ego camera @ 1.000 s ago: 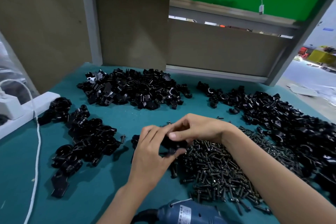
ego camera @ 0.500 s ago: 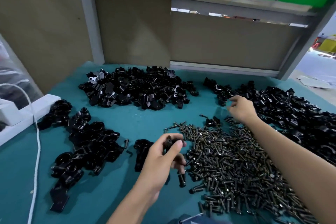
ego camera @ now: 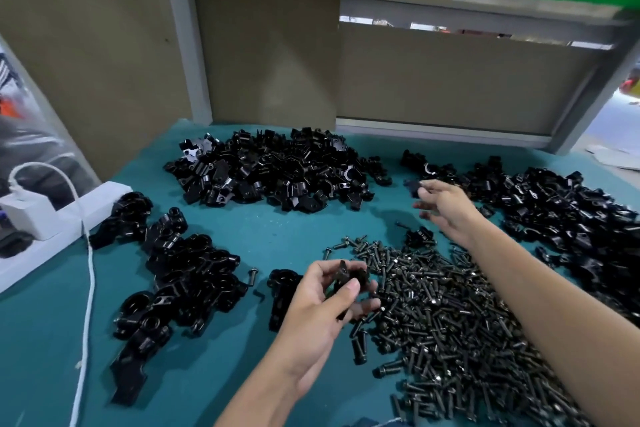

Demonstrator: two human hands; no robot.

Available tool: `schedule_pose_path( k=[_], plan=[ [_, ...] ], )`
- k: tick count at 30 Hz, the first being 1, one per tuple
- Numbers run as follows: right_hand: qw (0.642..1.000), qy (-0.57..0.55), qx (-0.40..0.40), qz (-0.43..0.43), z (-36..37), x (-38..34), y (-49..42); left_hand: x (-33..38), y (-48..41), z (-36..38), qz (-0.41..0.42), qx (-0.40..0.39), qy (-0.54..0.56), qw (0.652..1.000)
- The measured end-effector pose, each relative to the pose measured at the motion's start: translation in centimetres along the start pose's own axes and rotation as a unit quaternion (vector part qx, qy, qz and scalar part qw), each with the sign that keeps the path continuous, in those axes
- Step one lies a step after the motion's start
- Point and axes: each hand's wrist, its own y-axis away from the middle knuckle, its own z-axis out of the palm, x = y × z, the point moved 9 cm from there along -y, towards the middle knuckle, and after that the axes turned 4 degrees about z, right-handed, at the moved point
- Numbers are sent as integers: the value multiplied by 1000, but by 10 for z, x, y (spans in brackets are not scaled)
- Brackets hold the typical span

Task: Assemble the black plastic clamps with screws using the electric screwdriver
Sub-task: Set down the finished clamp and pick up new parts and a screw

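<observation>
On the table (ego camera: 277, 229), the back heap (ego camera: 277, 173) and right heap (ego camera: 571, 218) of loose clamp parts and the screws (ego camera: 450, 322) are large, while only a few seemingly finished clamps (ego camera: 187, 274) are laid at the left, so most work is judged undone. A clamp part (ego camera: 349, 276) is gripped in the left hand (ego camera: 322, 305) beside the screws. The right hand (ego camera: 446, 208) is stretched to the right heap, fingers loosely spread, and whether anything is held cannot be told.

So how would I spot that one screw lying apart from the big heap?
Start at the teal mat and find the clamp pile on its left side. Just off that pile's right edge, short of the left hand, lies the lone screw: it sits alone on bare mat, away from the screw heap.
</observation>
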Motion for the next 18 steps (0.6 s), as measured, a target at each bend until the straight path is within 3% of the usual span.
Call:
schedule_pose_path(
  k=[2, 4, 6, 8, 13, 15, 18],
  plan=[
    [996, -5, -86, -15, 15, -5, 25, 2, 1, 1, 7, -4, 12, 1000],
    [993, 49, -100, -39, 12, -7, 44, 5, 3, 3, 11, -11, 20, 1000],
    [981, 178, -33, -67, -9, -8, 54, 6, 5, 4, 13, -17, 17, 1000],
    [943, 317, 45, -87, -31, -9, 59, 7, 6, 5, 15, -15, 20, 1000],
    [869, 434, 198, -135, -84, -27, 67, 9, 8, 8, 12, -9, 37, 999],
    [808, 510, 273, -116, -116, -31, 73, 10, 7, 8, 13, -10, 34, 999],
    [650, 676, 342, -55, -148, -32, 85, 7, 7, 9, 9, -9, 29, 1000]
  ],
)
